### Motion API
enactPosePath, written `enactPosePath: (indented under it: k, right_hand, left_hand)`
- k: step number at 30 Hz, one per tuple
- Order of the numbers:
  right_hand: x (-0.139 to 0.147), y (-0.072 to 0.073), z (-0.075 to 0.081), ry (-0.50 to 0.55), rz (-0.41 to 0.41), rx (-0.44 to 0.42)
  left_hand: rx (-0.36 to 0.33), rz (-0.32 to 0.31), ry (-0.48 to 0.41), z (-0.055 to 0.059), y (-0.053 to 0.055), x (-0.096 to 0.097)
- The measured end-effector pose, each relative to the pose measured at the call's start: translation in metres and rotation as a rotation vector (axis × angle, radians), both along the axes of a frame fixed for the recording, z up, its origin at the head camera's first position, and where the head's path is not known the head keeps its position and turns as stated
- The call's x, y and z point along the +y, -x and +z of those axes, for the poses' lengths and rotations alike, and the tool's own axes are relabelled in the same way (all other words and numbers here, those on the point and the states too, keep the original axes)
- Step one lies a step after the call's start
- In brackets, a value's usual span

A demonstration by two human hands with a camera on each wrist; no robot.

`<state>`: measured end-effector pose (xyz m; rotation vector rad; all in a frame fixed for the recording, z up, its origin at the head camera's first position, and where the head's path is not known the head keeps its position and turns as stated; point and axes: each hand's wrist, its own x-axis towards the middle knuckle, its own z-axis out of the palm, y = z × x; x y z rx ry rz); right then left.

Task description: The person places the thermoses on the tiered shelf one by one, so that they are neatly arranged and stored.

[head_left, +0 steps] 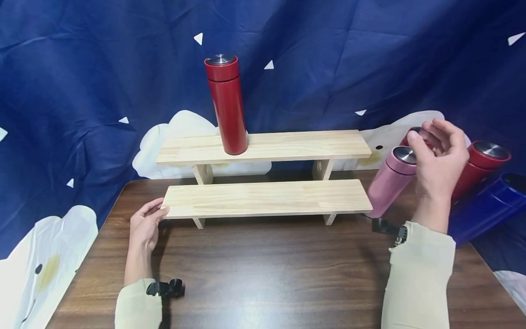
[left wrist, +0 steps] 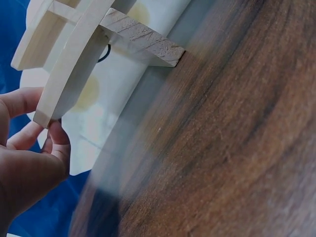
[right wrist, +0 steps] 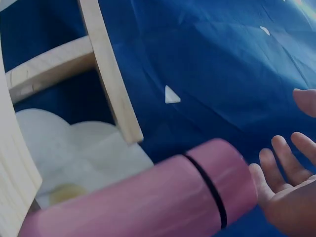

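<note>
A two-tier wooden shelf [head_left: 263,198] stands on the table. My left hand [head_left: 144,226] pinches the left end of its lower board, thumb and fingers on either side of the wood in the left wrist view. On the upper board a red thermos [head_left: 228,109] stands upright. My right hand [head_left: 441,160] is raised among the thermoses at the right, holding nothing, its fingers loosely bent. In the right wrist view its little finger is right at the cap of a pink thermos [right wrist: 148,197]. Another red thermos, mostly hidden, is behind that hand in the head view.
To the right of my right hand stand a red thermos [head_left: 478,167] and a blue thermos [head_left: 491,210]. The brown table [head_left: 263,274] extends in front of the shelf. A dark blue cloth [head_left: 123,68] with white shapes hangs behind.
</note>
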<state>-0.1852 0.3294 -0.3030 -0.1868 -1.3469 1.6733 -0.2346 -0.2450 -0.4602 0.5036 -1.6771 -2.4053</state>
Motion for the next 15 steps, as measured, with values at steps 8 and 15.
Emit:
enactPosePath:
  k: [8,15]
  right_hand:
    - [0.014,-0.009,-0.018,0.065,-0.027,-0.101]
    - [0.019,-0.014,-0.04,0.13,0.018,-0.064]
  left_hand:
    - [0.001,-0.003,0.001,0.001,0.001,0.0]
    - [-0.007,-0.003,-0.013,0.001,0.001,0.001]
